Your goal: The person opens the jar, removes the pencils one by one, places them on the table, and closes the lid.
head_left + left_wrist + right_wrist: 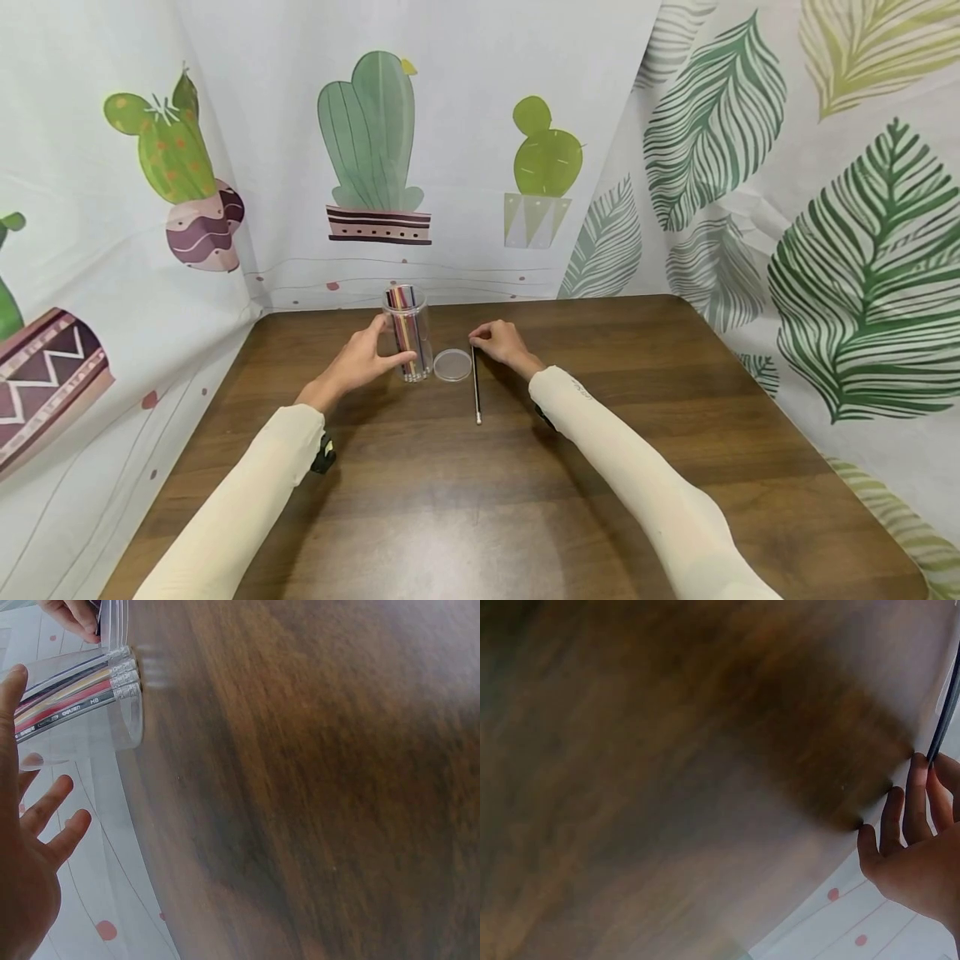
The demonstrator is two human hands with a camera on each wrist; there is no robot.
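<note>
A clear cylindrical jar stands upright near the table's far side, with several pencils inside in black, red, yellow and other colours. Their silver ferrules point down at its base. My left hand is around the jar's left side, thumb across the front and fingers behind; the other fingers spread out in the left wrist view. On the table to the right lies a dark pencil, its eraser end toward me. My right hand pinches its far end between thumb and fingertips.
A round clear lid lies flat between the jar and the dark pencil. The brown wooden table runs back to a white curtain printed with cacti and leaves, close behind the jar.
</note>
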